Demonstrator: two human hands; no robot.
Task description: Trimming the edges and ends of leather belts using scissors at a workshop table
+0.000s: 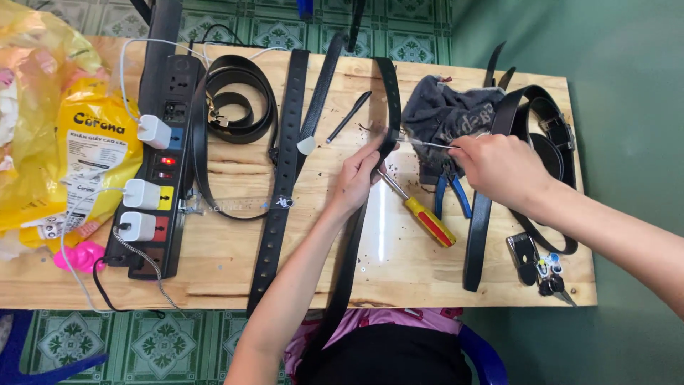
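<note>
My left hand (pixel 360 178) pinches a long black belt (pixel 388 93) that runs from the table's far edge down to my lap. My right hand (pixel 499 171) grips a thin metal pointed tool (pixel 427 144) whose tip touches the belt right by my left fingers. A screwdriver (pixel 420 214) with a red and yellow handle lies on the wood just below both hands. Blue-handled pliers (pixel 450 196) lie partly under my right hand.
The wooden table (pixel 228 264) holds several more black belts (pixel 285 164), a coiled belt (pixel 239 100), a black pen (pixel 349 116), a grey cloth (pixel 445 110), a black power strip (pixel 160 171) with white chargers, yellow plastic bags (pixel 64 142) and keys (pixel 545 271).
</note>
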